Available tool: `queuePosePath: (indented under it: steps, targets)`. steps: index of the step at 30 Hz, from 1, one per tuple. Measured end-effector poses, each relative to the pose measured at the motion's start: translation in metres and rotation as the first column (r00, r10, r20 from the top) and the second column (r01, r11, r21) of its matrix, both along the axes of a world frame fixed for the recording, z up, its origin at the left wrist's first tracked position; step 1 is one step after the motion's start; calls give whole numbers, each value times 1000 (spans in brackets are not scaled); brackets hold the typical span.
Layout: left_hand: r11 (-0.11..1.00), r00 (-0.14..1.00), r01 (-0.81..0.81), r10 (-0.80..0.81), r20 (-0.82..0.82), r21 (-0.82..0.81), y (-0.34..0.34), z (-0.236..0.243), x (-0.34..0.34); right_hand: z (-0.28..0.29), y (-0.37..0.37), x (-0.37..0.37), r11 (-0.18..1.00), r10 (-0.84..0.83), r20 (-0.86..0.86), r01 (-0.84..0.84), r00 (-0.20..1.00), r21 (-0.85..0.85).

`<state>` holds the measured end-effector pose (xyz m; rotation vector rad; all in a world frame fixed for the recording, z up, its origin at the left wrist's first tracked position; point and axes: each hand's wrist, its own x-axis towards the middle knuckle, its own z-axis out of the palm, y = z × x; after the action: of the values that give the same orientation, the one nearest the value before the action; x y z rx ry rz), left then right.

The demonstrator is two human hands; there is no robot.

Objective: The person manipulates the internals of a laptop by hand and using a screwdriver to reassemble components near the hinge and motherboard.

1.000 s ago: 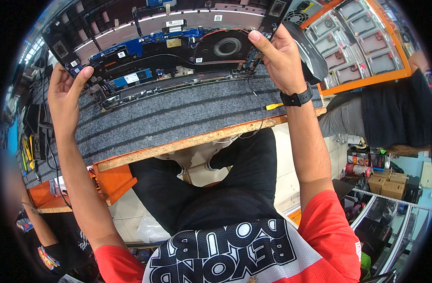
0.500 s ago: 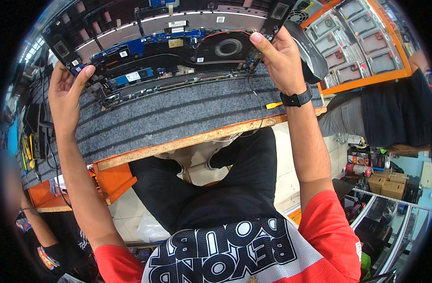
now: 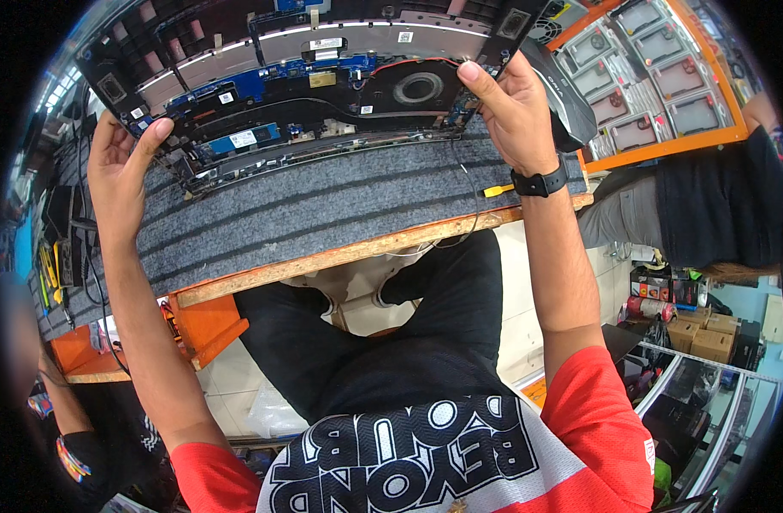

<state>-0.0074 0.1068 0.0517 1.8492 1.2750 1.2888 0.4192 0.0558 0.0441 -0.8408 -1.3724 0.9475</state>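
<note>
An opened-up laptop chassis [image 3: 302, 111], black with its insides bare, is held tilted up above a grey ribbed mat [image 3: 323, 201]. My left hand [image 3: 122, 171] grips its left edge, thumb on the inner face and fingers behind. On the right edge, my right hand [image 3: 518, 115] clasps it the same way, with the thumb by the corner. Blue circuit boards [image 3: 238, 87] run along the chassis, and a round fan grille [image 3: 417, 88] sits near its right side. A thin red wire arcs above that grille. The chassis's top part goes out of view.
A yellow-ended cable [image 3: 497, 191] lies by the mat's wooden front edge. Tools [image 3: 50, 269] and black cables are at the left. Behind my right hand stands a black device [image 3: 562, 107], beside an orange-framed display case [image 3: 665, 77]. Other people are at both sides.
My right hand and the chassis's right side have shifted very slightly to the right and down. The left hand keeps its grip in place.
</note>
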Motion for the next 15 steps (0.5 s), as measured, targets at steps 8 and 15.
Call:
queuePosePath:
  steps: [8,15]
  targets:
    - [999,999,34,-34,19,16,0,-2,2,-1,-3,2,1000,-8,8,8,1000,-1]
    - [1000,1000,11,-11,1,19,-1,-1,2,-1,-4,1,1000,-7,11,7,1000,12]
